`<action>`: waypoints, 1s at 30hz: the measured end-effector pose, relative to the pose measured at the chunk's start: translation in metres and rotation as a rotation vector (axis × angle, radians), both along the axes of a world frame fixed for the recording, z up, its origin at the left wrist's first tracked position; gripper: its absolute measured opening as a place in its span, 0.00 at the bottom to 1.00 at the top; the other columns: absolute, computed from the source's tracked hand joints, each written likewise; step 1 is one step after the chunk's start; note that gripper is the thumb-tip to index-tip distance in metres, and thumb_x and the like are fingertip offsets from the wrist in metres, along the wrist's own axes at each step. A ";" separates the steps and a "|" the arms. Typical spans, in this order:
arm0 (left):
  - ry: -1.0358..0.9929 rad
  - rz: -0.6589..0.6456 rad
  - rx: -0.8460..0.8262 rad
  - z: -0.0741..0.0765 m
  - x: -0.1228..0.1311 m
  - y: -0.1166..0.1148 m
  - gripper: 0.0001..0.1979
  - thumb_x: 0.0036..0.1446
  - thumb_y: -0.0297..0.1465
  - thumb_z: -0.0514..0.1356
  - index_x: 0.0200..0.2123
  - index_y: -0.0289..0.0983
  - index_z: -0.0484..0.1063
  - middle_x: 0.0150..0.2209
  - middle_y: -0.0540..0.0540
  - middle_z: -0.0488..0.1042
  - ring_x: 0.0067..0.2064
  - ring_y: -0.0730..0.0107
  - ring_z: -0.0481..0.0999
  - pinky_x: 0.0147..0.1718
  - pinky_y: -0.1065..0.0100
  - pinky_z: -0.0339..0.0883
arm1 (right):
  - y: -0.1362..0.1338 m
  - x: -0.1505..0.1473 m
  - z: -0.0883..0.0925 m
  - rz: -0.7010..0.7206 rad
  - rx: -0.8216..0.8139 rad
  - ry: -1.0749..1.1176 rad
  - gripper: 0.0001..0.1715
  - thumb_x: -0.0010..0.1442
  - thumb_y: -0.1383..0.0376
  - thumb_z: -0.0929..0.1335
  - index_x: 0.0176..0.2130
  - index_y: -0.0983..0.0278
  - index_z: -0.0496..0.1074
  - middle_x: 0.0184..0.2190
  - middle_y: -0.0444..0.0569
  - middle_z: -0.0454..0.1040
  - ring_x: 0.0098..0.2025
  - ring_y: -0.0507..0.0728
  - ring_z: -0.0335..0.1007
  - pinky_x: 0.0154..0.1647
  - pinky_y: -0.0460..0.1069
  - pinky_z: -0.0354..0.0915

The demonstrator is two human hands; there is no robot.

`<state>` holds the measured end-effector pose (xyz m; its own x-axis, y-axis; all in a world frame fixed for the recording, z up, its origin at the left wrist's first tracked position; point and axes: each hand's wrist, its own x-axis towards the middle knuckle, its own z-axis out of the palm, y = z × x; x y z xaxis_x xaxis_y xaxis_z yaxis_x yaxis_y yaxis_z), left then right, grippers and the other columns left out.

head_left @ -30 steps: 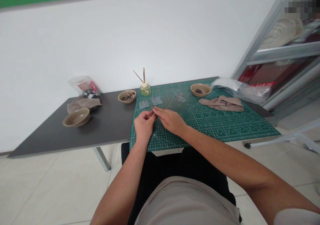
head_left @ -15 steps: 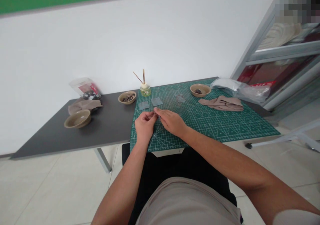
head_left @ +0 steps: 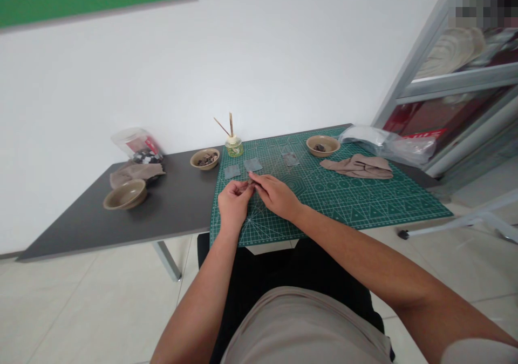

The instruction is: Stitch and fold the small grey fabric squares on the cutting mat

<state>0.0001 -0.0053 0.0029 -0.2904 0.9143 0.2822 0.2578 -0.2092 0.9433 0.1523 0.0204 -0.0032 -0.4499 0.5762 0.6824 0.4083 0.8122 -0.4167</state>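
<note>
My left hand (head_left: 234, 199) and my right hand (head_left: 278, 194) meet above the green cutting mat (head_left: 343, 204), fingertips pinched together. Something small and dark shows between the fingers, too covered to name. Just beyond my hands lie two small grey squares, one on the left (head_left: 232, 172) and one in the middle (head_left: 253, 164). Further right is a third small square, clear with a brownish patch (head_left: 290, 159). A tan bowl with dark and light pieces (head_left: 205, 168) stands left of the mat. Another tan bowl (head_left: 324, 153), on the mat's far side, holds a few dark pieces.
A reed diffuser (head_left: 234, 147) stands at the mat's back left. Brown cloth (head_left: 358, 167) and a clear plastic bag (head_left: 388, 142) lie at the right. On the dark table (head_left: 170, 213) are a tan bowl (head_left: 125, 197), more cloth (head_left: 135, 174) and a plastic bag (head_left: 135, 141).
My right fingers have shifted slightly against the left fingertips. The view has moved a little; the things on the table stay where they were.
</note>
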 end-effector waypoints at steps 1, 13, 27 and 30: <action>-0.015 -0.006 -0.004 0.000 0.000 0.000 0.10 0.48 0.37 0.68 0.30 0.37 0.76 0.27 0.50 0.78 0.28 0.72 0.74 0.31 0.70 0.67 | 0.000 0.000 -0.001 -0.010 -0.013 0.015 0.27 0.68 0.71 0.60 0.64 0.62 0.64 0.57 0.55 0.74 0.57 0.58 0.71 0.58 0.59 0.69; 0.073 0.031 -0.031 0.002 -0.001 0.000 0.06 0.48 0.33 0.65 0.28 0.36 0.75 0.25 0.52 0.76 0.27 0.74 0.72 0.30 0.72 0.64 | 0.001 0.002 -0.002 -0.018 -0.017 -0.146 0.27 0.66 0.72 0.61 0.63 0.63 0.66 0.62 0.55 0.70 0.61 0.57 0.70 0.61 0.57 0.67; 0.075 0.036 0.010 -0.002 0.001 -0.001 0.08 0.49 0.35 0.66 0.30 0.37 0.76 0.27 0.51 0.77 0.28 0.72 0.74 0.31 0.71 0.66 | -0.005 0.001 -0.003 -0.124 0.032 -0.219 0.27 0.64 0.73 0.62 0.62 0.67 0.67 0.61 0.56 0.71 0.60 0.59 0.71 0.61 0.56 0.68; 0.074 0.024 0.009 -0.001 0.001 0.000 0.07 0.49 0.34 0.66 0.29 0.37 0.76 0.27 0.51 0.77 0.28 0.72 0.74 0.31 0.71 0.66 | -0.005 0.001 -0.003 -0.143 0.046 -0.227 0.27 0.64 0.73 0.62 0.61 0.68 0.68 0.60 0.57 0.72 0.59 0.59 0.71 0.60 0.57 0.69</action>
